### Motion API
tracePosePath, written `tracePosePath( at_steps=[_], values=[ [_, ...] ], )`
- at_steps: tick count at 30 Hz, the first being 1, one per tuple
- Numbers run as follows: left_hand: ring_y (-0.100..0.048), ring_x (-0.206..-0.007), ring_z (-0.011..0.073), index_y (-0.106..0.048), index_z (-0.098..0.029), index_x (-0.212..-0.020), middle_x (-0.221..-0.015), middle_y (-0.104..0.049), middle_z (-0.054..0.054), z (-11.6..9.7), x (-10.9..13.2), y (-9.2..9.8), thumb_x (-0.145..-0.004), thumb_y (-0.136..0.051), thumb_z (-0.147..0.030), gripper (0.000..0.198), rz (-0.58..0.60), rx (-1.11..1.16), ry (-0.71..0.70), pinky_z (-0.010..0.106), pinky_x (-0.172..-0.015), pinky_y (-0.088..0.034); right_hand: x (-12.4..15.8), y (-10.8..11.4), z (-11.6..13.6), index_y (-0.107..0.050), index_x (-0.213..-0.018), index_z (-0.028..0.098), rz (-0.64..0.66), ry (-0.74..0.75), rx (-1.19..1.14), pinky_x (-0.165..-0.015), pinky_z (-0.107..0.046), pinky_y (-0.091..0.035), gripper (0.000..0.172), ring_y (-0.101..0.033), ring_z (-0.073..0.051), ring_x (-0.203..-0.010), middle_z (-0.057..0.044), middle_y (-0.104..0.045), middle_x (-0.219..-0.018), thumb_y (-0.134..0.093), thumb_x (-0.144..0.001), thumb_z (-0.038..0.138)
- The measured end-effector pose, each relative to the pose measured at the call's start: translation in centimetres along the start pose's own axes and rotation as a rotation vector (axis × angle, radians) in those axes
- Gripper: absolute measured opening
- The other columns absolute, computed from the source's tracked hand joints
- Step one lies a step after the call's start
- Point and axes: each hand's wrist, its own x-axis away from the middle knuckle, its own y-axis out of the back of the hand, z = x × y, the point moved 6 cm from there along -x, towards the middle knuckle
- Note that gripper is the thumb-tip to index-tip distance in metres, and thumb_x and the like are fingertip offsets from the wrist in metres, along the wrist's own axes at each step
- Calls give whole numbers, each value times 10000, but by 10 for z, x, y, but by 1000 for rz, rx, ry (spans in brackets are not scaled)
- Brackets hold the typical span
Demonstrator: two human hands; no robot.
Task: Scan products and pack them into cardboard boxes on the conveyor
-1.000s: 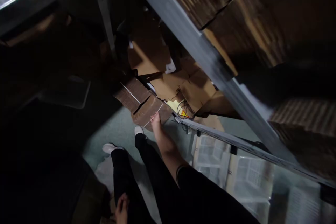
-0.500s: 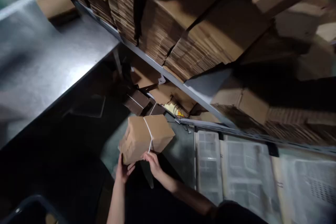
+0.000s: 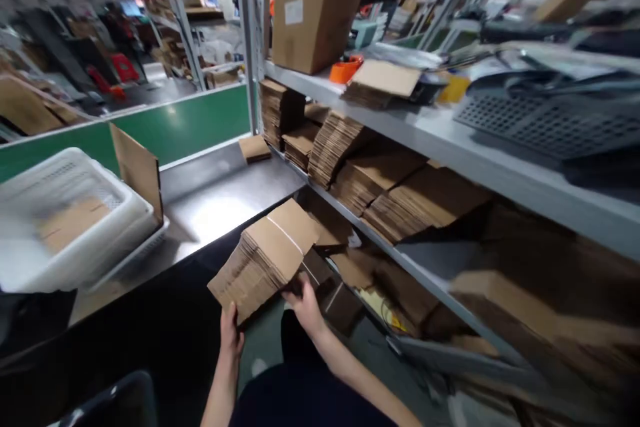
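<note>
Between my two hands is a thick bundle of flattened cardboard boxes [image 3: 267, 250], tied with a white strap [image 3: 285, 235] across its top. My left hand [image 3: 231, 333] grips the near left corner, thumb up along the side. At the right end, my right hand [image 3: 304, 303] holds the bundle's lower edge near the strap; some of its fingertips are hidden. The bundle is tilted and held in the air beside the metal table [image 3: 225, 193]. Below it, more strapped dark cardboard bundles [image 3: 325, 280] lie on the floor by the shelf.
A grey shelf rack [image 3: 400, 257] runs along the right, with stacks of flat cardboard [image 3: 380, 173] on its middle level. Above stand a large carton [image 3: 305, 20], an orange tape dispenser [image 3: 346, 69] and a grey basket [image 3: 555, 117]. On the table, left, is a white plastic crate [image 3: 120, 233].
My view has lifted, bringing the table, crate and upper shelf into sight. The bundle has risen from low near the floor to about table height, still in both hands.
</note>
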Motion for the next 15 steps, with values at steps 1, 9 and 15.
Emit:
tracePosePath(
  at_steps=[1,9,15],
  values=[
    [-683,-1329,351,-601,-270,-1429,-1351,-746,118,-28,-16,-7,-810,-766,-583,713,-6,14,-113,478,-1038,-627,-26,0,7,-613,-1201,271,-34,29,-5,-1172,-488,-511,544,-581,-323,-1373,-127,-648,-1383,-817,-754,505],
    [-729,-994,291,-664,-178,-1094,-1003,-746,75,-210,-112,-73,-662,-874,-660,680,-203,-297,-837,475,-983,-611,-258,-36,18,-671,-1084,242,168,-313,-377,-990,-496,-627,400,-754,-303,-1071,-111,-788,-1064,-447,-942,542],
    [-723,-1028,319,-652,-148,-1170,-1083,-732,136,-205,-164,-101,-723,-806,-564,631,-242,-501,-796,486,-975,-593,-353,-70,-12,-634,-796,228,256,-415,-165,-902,-488,-630,414,-748,-300,-950,-102,-743,-781,-508,-976,579]
  ],
)
